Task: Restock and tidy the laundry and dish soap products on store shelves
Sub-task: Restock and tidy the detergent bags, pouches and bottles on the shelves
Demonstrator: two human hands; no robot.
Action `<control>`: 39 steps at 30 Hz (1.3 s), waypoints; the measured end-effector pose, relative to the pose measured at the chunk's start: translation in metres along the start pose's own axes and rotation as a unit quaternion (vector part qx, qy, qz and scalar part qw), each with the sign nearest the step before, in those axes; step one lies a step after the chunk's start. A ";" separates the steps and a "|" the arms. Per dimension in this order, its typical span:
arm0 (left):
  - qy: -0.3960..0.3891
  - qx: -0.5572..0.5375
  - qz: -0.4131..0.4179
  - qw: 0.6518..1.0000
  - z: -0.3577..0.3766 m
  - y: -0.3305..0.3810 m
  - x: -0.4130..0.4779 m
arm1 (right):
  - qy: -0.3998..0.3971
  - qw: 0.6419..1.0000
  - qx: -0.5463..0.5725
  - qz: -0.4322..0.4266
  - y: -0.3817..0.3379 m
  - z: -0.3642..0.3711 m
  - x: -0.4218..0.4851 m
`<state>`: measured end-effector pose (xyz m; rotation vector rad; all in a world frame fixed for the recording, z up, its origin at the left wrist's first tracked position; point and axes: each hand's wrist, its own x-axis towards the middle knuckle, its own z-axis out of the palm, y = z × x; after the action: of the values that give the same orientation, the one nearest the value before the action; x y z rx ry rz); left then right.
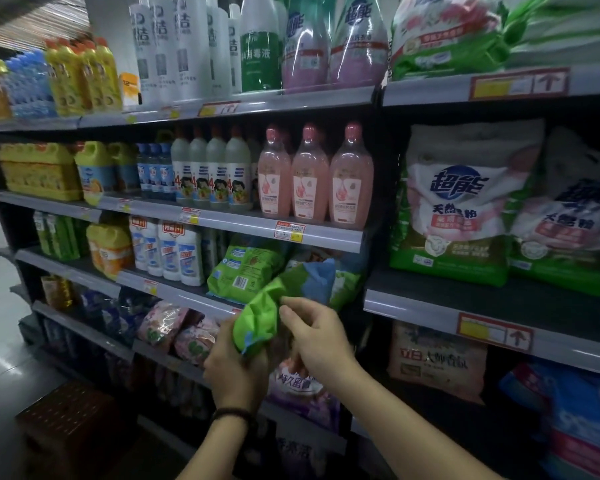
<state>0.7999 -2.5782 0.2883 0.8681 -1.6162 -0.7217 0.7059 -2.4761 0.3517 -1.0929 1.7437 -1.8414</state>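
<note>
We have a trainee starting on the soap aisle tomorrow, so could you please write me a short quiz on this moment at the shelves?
1. Multiple choice: the green bag is held by A) one hand, B) both hands, C) no hand.
2. True or false: the pink bottles stand on a shelf higher than the green bag.
3. Count: how many pink bottles stand in the front row?
Key: 1 B, the left hand and the right hand both grip it. 2 true. 3 three.
</note>
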 end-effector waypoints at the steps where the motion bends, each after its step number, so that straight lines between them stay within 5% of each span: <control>1: 0.025 -0.016 -0.063 0.998 -0.003 0.004 -0.003 | -0.004 1.000 0.027 0.005 0.003 -0.003 -0.008; 7: 0.036 -0.227 -0.218 0.949 -0.019 0.002 -0.029 | 0.126 0.976 0.030 0.176 0.059 -0.014 -0.049; 11: 0.028 -0.341 -0.313 0.886 -0.024 0.001 -0.046 | 0.018 0.931 0.210 0.299 0.083 -0.012 -0.072; 15: -0.005 -0.401 -0.386 0.831 -0.030 0.004 -0.056 | -0.031 0.871 0.387 0.300 0.098 -0.001 -0.090; 20: -0.137 -0.466 -0.406 0.774 -0.040 0.007 -0.060 | -0.050 0.868 0.433 0.238 0.093 0.004 -0.082; 27: -0.148 -0.288 -0.246 0.914 -0.068 -0.032 0.000 | -0.008 0.891 0.371 0.261 0.083 -0.008 -0.056; 31: -0.311 -0.126 -0.215 0.917 -0.061 -0.039 0.039 | 0.041 0.920 0.319 0.226 0.090 -0.009 -0.037; 34: -0.329 -0.061 -0.199 0.921 -0.040 -0.051 0.065 | 0.054 0.942 0.272 0.189 0.093 -0.011 -0.014; 39: -0.284 -0.123 -0.178 0.934 0.004 -0.064 0.077 | 0.046 0.980 0.135 0.135 0.098 -0.026 0.021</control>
<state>0.7978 -2.6773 0.2757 0.8178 -1.8272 -1.5077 0.6506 -2.4892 0.2655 -0.6424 1.5423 -1.9090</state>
